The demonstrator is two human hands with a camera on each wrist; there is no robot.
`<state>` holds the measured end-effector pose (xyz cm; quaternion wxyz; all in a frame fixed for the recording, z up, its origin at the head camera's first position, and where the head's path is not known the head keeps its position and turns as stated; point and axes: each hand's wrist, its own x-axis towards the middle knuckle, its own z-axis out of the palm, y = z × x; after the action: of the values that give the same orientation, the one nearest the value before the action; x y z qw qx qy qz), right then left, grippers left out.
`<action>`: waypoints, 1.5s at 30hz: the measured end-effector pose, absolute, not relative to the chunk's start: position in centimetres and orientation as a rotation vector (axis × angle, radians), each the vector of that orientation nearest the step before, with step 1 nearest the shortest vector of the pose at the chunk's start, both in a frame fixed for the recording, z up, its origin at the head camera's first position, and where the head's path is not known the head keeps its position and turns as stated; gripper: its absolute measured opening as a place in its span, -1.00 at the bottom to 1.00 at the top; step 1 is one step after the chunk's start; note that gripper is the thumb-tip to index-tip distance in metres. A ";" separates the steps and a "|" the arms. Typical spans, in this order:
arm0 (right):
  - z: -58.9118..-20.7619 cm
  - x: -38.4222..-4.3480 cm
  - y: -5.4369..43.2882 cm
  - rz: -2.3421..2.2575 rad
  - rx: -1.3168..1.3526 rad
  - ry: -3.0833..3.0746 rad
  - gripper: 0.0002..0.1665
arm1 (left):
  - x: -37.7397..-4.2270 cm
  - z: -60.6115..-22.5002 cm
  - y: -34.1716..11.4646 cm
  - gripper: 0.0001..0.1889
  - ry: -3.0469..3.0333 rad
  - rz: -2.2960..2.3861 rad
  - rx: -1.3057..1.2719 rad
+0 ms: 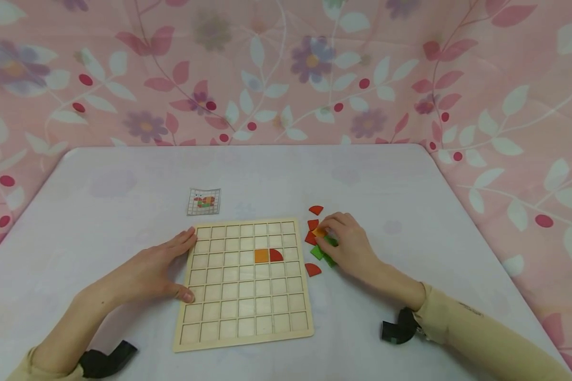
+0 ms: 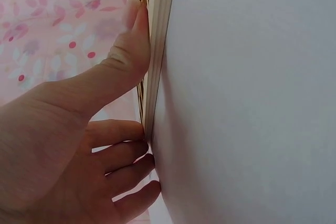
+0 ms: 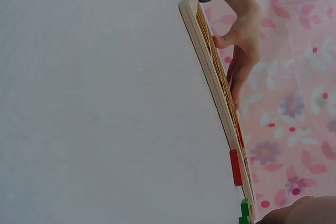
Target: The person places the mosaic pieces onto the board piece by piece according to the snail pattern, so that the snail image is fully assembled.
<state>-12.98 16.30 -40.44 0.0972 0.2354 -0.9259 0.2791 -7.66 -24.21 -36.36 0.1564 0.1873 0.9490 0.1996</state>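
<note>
A wooden grid board (image 1: 245,307) lies on the table with an orange square tile (image 1: 261,256) and a red quarter-circle tile (image 1: 276,255) side by side in its cells. My left hand (image 1: 154,270) rests along the board's left edge, the thumb on the rim and the fingers extended. To the right of the board my right hand (image 1: 350,243) pinches an orange tile (image 1: 319,232) between thumb and fingertips; its shape is partly hidden. Beneath and around that hand lie red tiles (image 1: 311,238) and green tiles (image 1: 317,252).
Beyond the board's upper left corner lies a small picture card (image 1: 204,202) showing a coloured pattern on a grid. Single red quarter-circle tiles lie apart above (image 1: 316,210) and below (image 1: 313,270) the cluster. A floral cloth (image 1: 276,74) hangs behind the white table (image 1: 391,174).
</note>
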 end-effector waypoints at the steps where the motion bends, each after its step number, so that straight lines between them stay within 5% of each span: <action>1: -40.4 -13.0 16.4 0.824 0.688 -2.745 -0.79 | -7.7 -36.4 -24.2 0.36 2.718 0.571 0.536; 28: -40.3 -13.2 16.8 0.887 0.644 -2.752 -0.73 | -7.7 -36.4 -24.2 0.35 2.713 0.602 0.520; 45: -39.6 -10.9 14.4 1.114 0.903 -2.634 -0.74 | -7.8 -36.6 -24.3 0.36 2.719 0.593 0.525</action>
<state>-10.95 14.40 -39.58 0.0712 0.3002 -0.8761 0.3705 -7.83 -24.34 -36.62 0.1544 0.1831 0.9486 0.2069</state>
